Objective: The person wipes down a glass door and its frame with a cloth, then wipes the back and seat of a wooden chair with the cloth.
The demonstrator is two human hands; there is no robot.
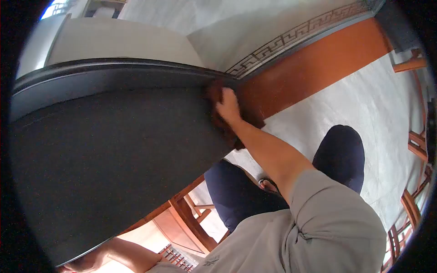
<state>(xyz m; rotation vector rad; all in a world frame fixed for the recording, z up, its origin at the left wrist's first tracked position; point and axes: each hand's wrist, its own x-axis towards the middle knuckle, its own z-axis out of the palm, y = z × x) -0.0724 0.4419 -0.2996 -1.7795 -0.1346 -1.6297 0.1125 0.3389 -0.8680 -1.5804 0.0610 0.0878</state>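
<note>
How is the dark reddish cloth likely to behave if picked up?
The dark reddish cloth is probably floppy: it bunches irregularly around the right hand at the end of the black panel. It seems light, since one hand manages it. With no firm round shape, rolling seems unlikely.

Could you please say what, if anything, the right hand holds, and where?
The right grip holds a dark brown, rumpled cloth, apparently around its middle; details are blurred.

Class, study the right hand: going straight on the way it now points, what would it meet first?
Beyond the brown cloth it holds, the right hand would probably meet the raised dark edge of the table, though depth there is unclear.
</note>
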